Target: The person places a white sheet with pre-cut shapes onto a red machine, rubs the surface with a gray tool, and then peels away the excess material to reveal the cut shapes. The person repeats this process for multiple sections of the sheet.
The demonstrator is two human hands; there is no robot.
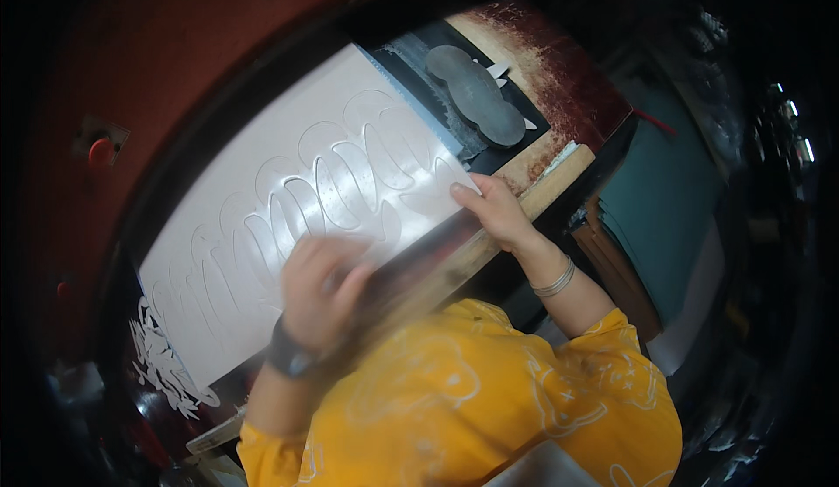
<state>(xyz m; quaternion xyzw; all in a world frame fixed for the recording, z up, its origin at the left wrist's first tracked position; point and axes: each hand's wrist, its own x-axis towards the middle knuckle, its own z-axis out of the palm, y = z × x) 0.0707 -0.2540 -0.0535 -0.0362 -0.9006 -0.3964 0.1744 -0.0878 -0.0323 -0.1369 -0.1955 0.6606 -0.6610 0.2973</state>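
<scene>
A large white sheet (262, 150) lies across the work surface, marked with several rows of curved, sole-like outlines that look cut into it. My right hand (499, 212) pinches its near right corner, with the thumb on top and the other fingers partly out of sight. Over the sheet's near edge is my left hand (323, 281), smeared by motion; whether its fingers hold anything does not show. Beyond the sheet's right end, a grey, wavy-edged flat plate (476, 95) rests on a dark board (529, 107).
Thin white offcuts (164, 365) heap at the left end. Small white pieces stick out beside the grey plate. A worn wooden rail (559, 177) runs along the near edge. To the right stands a stack of greenish sheets (660, 198). A red machine panel (52, 76) rises at the far left.
</scene>
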